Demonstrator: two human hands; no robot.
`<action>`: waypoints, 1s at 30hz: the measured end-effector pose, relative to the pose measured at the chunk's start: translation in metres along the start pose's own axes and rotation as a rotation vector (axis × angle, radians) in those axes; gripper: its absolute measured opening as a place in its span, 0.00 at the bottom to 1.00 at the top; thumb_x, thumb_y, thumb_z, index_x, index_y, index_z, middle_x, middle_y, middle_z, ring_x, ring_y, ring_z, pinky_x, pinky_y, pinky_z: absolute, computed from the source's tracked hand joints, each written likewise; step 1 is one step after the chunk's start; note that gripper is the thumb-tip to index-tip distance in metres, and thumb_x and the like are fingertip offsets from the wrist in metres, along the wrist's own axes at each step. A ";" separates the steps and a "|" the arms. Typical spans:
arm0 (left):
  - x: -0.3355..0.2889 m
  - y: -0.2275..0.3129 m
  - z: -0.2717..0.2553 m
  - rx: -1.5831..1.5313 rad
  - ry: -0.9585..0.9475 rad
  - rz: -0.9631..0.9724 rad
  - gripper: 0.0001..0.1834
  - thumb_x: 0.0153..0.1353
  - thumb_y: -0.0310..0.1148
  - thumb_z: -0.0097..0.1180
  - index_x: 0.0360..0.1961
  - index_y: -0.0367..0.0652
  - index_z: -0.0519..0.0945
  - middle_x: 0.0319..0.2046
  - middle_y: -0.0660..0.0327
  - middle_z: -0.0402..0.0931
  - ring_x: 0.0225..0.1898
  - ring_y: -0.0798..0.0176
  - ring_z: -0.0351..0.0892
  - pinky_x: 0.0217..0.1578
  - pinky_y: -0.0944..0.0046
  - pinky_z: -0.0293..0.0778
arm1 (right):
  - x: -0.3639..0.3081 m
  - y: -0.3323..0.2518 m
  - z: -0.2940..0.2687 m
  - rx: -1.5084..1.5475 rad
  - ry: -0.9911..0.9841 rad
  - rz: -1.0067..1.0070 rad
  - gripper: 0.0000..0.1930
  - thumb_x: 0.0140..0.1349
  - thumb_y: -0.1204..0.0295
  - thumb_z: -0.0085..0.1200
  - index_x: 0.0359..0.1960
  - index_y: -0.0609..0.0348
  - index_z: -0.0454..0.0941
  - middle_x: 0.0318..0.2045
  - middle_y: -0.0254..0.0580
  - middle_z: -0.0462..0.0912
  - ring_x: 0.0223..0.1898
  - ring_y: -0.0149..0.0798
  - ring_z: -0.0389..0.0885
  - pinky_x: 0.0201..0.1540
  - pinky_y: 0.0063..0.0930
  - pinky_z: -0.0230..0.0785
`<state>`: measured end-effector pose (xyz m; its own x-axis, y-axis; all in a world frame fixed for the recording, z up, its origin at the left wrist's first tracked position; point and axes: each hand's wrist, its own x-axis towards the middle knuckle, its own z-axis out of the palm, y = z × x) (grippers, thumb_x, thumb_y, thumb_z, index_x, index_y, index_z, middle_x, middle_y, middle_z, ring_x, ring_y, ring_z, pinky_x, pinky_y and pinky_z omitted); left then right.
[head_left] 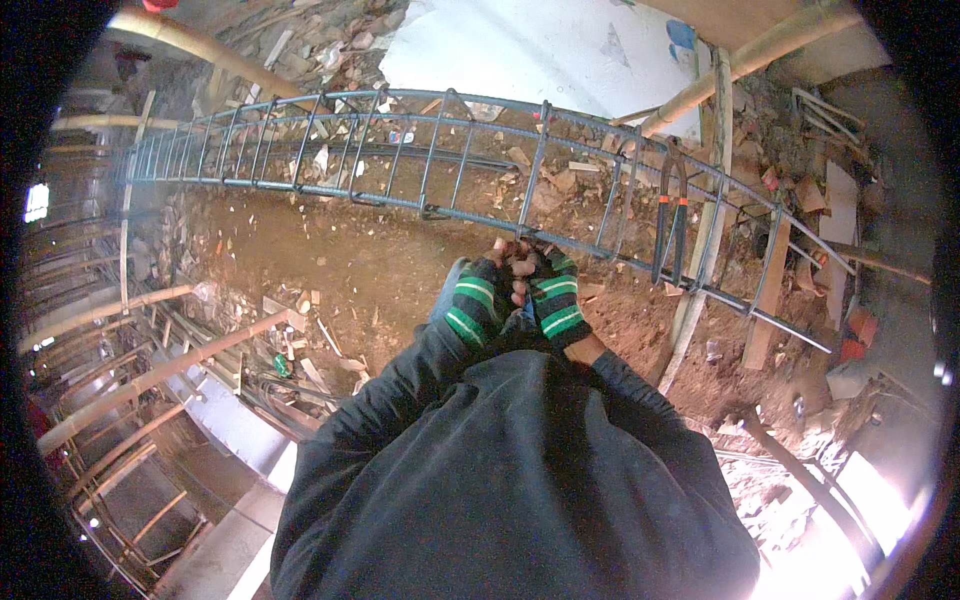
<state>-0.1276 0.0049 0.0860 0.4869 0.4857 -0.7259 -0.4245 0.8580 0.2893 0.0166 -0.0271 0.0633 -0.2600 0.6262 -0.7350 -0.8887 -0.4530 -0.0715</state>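
A long rebar cage (430, 208) of dark steel bars and square stirrups spans the view from far left to right. Both hands wear green-and-black striped fingerless gloves and meet at its near lower bar, by the foot of a stirrup (533, 170). My left hand (476, 298) is closed, its fingertips bunched against those of the other hand. Likewise closed, my right hand (557, 292) works close beside it at the bar. Whatever the fingers pinch is too small or hidden to make out. Pincers (670, 225) with dark handles and orange bands hang over the cage to the right.
Bamboo poles (160, 375) stand and cross at the left, with another pole (750, 70) at upper right. A wooden batten (700, 280) passes under the cage. Beyond lies a white sheet (530, 50). Wood scraps and rubble litter the brown dirt floor (310, 240).
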 end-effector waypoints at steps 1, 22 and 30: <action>-0.007 0.000 0.006 0.092 0.027 0.050 0.24 0.70 0.55 0.48 0.47 0.44 0.76 0.29 0.64 0.77 0.25 0.66 0.74 0.23 0.68 0.70 | -0.003 0.001 0.000 -0.022 -0.019 -0.022 0.16 0.71 0.52 0.42 0.43 0.48 0.75 0.20 0.28 0.70 0.18 0.37 0.71 0.21 0.37 0.67; 0.009 0.060 -0.065 1.227 -0.334 0.591 0.16 0.63 0.40 0.62 0.45 0.39 0.79 0.29 0.62 0.81 0.28 0.65 0.79 0.26 0.61 0.71 | 0.012 0.023 0.011 -1.002 0.385 -0.797 0.13 0.66 0.60 0.57 0.35 0.56 0.83 0.25 0.34 0.83 0.25 0.31 0.78 0.27 0.29 0.68; 0.017 0.056 -0.093 0.946 -0.095 0.344 0.13 0.63 0.39 0.62 0.35 0.39 0.79 0.29 0.56 0.80 0.28 0.61 0.79 0.28 0.59 0.72 | 0.019 0.012 0.009 -0.382 0.115 -0.415 0.10 0.65 0.62 0.58 0.36 0.55 0.80 0.24 0.33 0.79 0.23 0.32 0.75 0.28 0.27 0.69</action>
<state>-0.2140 0.0454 0.0312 0.5283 0.7077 -0.4691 0.2061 0.4291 0.8795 -0.0019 -0.0153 0.0546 0.1427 0.7370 -0.6606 -0.7028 -0.3945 -0.5919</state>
